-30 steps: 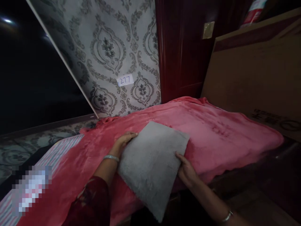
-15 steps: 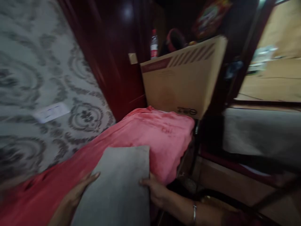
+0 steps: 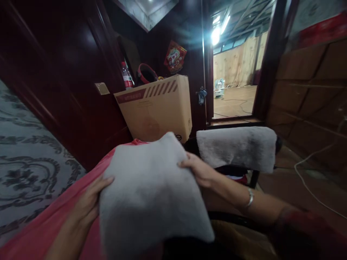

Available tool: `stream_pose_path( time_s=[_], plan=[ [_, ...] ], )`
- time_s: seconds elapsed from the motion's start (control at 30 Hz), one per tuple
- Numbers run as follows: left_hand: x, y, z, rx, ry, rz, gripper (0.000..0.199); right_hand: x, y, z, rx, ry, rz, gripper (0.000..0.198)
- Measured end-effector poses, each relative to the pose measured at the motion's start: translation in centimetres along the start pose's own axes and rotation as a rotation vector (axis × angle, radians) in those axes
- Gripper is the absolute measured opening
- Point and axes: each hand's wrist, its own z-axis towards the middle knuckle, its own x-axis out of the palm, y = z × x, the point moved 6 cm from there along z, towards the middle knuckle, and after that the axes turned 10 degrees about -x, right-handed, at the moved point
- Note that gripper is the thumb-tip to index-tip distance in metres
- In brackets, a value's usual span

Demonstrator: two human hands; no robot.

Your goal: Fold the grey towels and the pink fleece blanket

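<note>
The left hand (image 3: 90, 199) and right hand (image 3: 200, 171) pinch opposite edges of a grey cloth (image 3: 150, 187) at lower centre. A slackened grip could drop it onto the pink blanket (image 3: 35, 230), lower left; its hanging corner could catch the black bar (image 3: 234, 218), lower right.

The cloth (image 3: 151, 180) hides most of the left fingers (image 3: 104, 182) and right fingers (image 3: 185, 163), plus part of the pink blanket (image 3: 48, 227), which the picture's edge crops. The left forearm (image 3: 66, 234), also cropped, is blurred. The box (image 3: 154, 112) carries print too small to read.
</note>
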Motion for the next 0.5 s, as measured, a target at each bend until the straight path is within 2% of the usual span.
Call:
stream_pose_path(
  time_s=[0.13, 0.2, 0.27, 0.37, 0.5],
  plan=[
    [13.3, -4.6, 1.6, 0.218, 0.312, -0.021, 0.042, -7.2, 10.9, -0.3, -0.21, -0.179, -0.257, 0.063],
    [19.6, -6.1, 2.7, 0.29, 0.465, -0.011, 0.04, -10.2, 15.6, -0.7, -0.296, -0.245, -0.418, 0.071],
    [25.3, -7.2, 3.9, 0.345, 0.558, -0.019, 0.042, -12.8, 19.9, -1.1, -0.375, -0.337, -0.537, 0.079],
    [32.2, -8.2, 5.9, 0.413, 0.532, -0.091, 0.06, -16.4, 24.4, -1.8, -0.412, -0.505, -0.628, 0.084],
    [39.4, -6.6, 7.6, 0.322, 0.541, -0.039, 0.072, -21.5, 26.2, -2.3, -0.318, -0.635, -0.754, 0.075]
  ],
)
